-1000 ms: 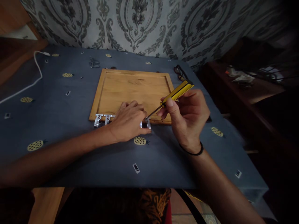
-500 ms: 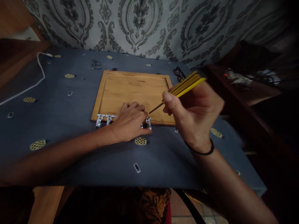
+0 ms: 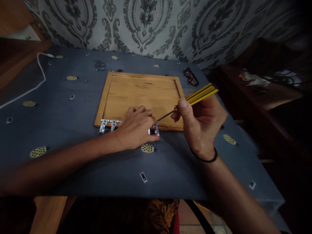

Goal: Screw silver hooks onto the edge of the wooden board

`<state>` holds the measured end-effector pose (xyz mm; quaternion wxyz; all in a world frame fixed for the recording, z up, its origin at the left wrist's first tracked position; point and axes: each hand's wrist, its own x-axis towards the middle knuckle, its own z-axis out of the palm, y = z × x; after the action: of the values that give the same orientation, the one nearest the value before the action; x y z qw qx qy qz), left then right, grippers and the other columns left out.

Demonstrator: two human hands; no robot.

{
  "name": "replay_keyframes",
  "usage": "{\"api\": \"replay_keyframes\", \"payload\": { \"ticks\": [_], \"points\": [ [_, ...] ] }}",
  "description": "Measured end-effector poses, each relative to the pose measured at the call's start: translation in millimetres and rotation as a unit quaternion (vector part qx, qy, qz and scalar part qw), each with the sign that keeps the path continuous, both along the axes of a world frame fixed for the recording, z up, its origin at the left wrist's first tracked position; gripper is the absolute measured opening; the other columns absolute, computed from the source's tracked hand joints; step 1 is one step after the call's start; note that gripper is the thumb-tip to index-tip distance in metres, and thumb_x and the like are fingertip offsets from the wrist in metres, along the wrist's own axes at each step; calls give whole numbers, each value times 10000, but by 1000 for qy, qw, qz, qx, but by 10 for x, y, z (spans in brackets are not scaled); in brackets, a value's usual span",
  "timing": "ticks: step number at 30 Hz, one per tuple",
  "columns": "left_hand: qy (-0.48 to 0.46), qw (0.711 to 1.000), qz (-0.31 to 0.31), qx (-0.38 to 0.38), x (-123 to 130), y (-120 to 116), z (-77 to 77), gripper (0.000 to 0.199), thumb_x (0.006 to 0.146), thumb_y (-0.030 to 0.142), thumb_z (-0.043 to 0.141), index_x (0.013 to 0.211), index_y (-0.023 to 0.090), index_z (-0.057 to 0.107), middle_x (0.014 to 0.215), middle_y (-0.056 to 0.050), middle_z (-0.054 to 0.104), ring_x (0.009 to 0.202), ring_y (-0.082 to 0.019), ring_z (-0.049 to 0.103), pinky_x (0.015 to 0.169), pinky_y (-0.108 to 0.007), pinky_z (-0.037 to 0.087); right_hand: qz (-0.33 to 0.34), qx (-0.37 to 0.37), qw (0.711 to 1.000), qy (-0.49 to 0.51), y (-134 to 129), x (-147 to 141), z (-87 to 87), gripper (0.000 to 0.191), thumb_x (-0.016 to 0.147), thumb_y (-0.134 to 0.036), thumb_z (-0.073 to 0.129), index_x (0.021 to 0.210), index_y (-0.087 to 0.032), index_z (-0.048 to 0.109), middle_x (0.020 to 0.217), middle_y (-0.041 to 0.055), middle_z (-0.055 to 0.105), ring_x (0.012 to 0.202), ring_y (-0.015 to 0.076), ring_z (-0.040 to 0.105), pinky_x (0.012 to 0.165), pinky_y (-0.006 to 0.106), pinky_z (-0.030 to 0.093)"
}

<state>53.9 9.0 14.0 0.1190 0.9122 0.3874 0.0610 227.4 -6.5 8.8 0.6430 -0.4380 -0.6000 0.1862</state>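
A framed wooden panel (image 3: 142, 92), like a cabinet door, lies flat with several silver metal hinges (image 3: 113, 125) along its near edge. My left hand (image 3: 137, 128) is bent over that edge, fingers curled on the wood and thumb on the near side, holding the rightmost hinge (image 3: 156, 129). The palm hides other hinges partly. My right hand (image 3: 203, 125) grips a screwdriver (image 3: 198, 95) by its yellow and black handle. Its thin shaft slants down left, with the tip at the rightmost hinge beside my left index finger.
A blue tablecloth (image 3: 97, 172) with pineapple prints covers the table. Eyeglasses (image 3: 190, 77) lie beyond the panel's right corner, and small metal pieces (image 3: 99, 65) beyond its left. A white cable (image 3: 41, 70) runs along the left. Patterned fabric (image 3: 146, 26) hangs behind.
My right hand has shifted slightly, and the screwdriver handle sits lower and more level, its tip closer to the hinge. My left hand has stayed in place. The view has moved slightly.
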Motion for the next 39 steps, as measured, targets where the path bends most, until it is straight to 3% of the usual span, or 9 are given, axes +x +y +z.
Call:
{"api": "replay_keyframes", "payload": {
  "ticks": [15,29,33,39],
  "points": [
    [9,1000,3,-10,10,-6,25,386,902,506,769,1054,152,750,1149,-85,704,1181,-311,559,961,-448,385,33,-10,999,-12,28,4,-41,264,844,-433,842,825,-260,643,705,-38,612,530,117,616,469,257,503],
    [-8,1000,0,4,2,-4,-9,355,888,500,779,1018,171,752,1123,-87,707,1145,-314,561,923,-433,379,83,-45,995,-11,27,36,35,349,771,-557,868,823,-272,674,735,-4,658,479,124,566,416,281,503],
    [1,1000,1,-2,5,-6,10,364,896,497,774,1033,161,754,1141,-91,707,1175,-321,560,935,-441,383,96,-58,994,-6,19,40,24,314,809,-524,851,841,-263,681,752,-6,681,473,117,593,421,272,519],
    [-2,1000,-1,6,0,-6,4,358,892,502,777,1020,168,750,1141,-86,714,1160,-311,566,934,-430,381,106,-57,992,-25,9,58,18,273,939,-536,711,1032,-280,719,776,-22,698,498,102,619,473,256,545]
  ]
}}
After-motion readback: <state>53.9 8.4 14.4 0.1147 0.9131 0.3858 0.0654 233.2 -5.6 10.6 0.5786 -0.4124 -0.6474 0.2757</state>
